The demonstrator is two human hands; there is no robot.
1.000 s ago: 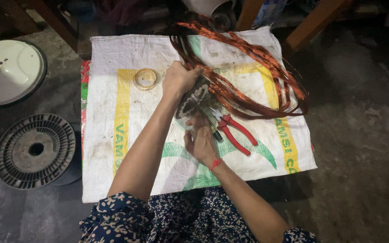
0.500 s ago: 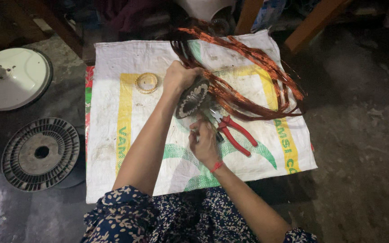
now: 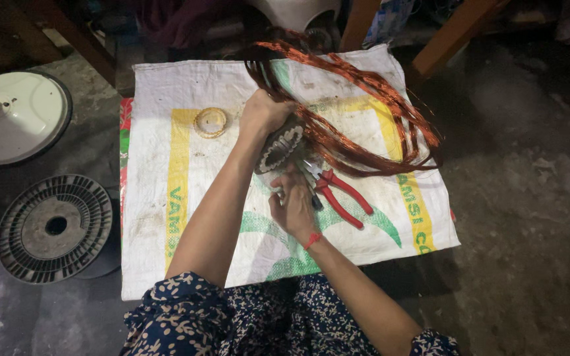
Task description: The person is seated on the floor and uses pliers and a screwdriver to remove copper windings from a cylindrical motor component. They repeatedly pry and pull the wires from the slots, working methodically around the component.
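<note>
My left hand (image 3: 263,112) grips the top of a round metal stator core (image 3: 280,146), held tilted above a white woven sack (image 3: 166,99) spread on the floor. Long loops of copper wire (image 3: 364,99) trail from the core up and to the right over the sack. My right hand (image 3: 293,204), a red thread at its wrist, pinches the lower edge of the core. Red-handled pliers (image 3: 341,198) lie on the sack just right of that hand.
A small roll of yellowish tape (image 3: 210,122) lies on the sack to the left. A white round fan cover (image 3: 14,118) and a grey ribbed disc (image 3: 54,227) rest on the concrete floor at left. Wooden furniture legs (image 3: 456,33) stand beyond the sack.
Both hands have shifted slightly while turning the core; its toothed face now shows more. The camera has drifted, moving the sack a little right in view.
</note>
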